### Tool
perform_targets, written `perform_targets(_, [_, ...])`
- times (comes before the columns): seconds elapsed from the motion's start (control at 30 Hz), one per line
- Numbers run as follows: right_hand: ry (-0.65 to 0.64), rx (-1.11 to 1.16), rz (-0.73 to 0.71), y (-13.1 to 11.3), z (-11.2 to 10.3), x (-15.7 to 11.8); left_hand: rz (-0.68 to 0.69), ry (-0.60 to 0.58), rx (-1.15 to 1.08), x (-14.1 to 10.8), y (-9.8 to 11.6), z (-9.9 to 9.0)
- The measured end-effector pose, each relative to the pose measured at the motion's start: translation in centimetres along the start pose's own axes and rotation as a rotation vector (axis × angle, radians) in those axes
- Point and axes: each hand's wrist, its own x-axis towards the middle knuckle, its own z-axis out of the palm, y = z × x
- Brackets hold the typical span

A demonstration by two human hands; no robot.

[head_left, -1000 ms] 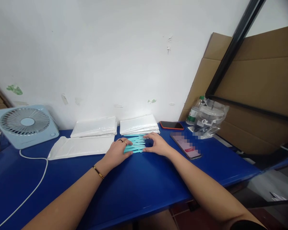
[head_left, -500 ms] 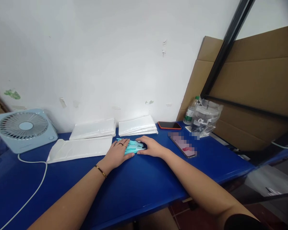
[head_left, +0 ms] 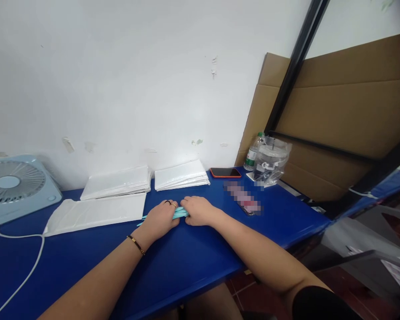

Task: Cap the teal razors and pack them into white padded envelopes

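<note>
Toward the table's (head_left: 186, 262) back edge, turquoise strips (head_left: 179, 213) are clasped by the curled left hand (head_left: 160, 218) and right hand (head_left: 197, 210), but may be splayed by uneven squeezing.

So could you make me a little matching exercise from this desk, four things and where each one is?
Things:
1. Fan
2. Bracelet
3. Teal strips
4. Green-capped bottle

Places:
A. Gathered between left hand and right hand
B. Beside the clear plastic bag
C. At the picture's far left
D. Around the left wrist

Right pairs: 1-C, 2-D, 3-A, 4-B
</note>
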Motion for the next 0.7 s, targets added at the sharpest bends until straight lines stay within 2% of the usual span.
perform_targets(0.07, [0.040,0.031,0.039,0.1,-0.6,-0.3,-0.063,0.017,0.021,-0.1,0.2,-0.5])
perform_targets(0.13, [0.108,0.177,0.031,0.3,-1.4,-0.7,-0.146,0.012,0.026,-0.2,0.2,-1.2])
perform_targets(0.2, [0.244,0.427,-0.026,0.3,-2.2,-0.9,-0.224,0.013,0.002,-0.2,0.3,-1.8])
perform_targets(0.27, [0.432,0.674,-0.063,0.1,-2.6,-0.9,-0.271,0.043,-0.069,-0.1,0.5,-2.1])
perform_targets(0.3, [0.510,0.760,-0.071,-0.2,-2.7,-0.9,-0.279,0.067,-0.124,0.0,0.8,-2.1])
perform_targets(0.37, [0.588,0.854,-0.085,-0.8,-2.6,-0.6,-0.276,0.114,-0.260,0.2,1.4,-2.0])
perform_targets(0.53, [0.676,1.115,-0.108,-2.1,-2.6,0.0,-0.269,0.255,-0.658,0.7,2.7,-2.1])
perform_targets(0.63, [0.565,1.188,-0.129,-2.8,-2.9,0.3,-0.288,0.364,-0.800,1.0,2.7,-2.2])
perform_targets(0.7, [0.522,1.132,-0.155,-3.4,-3.0,0.5,-0.262,0.355,-0.789,1.3,2.4,-1.9])
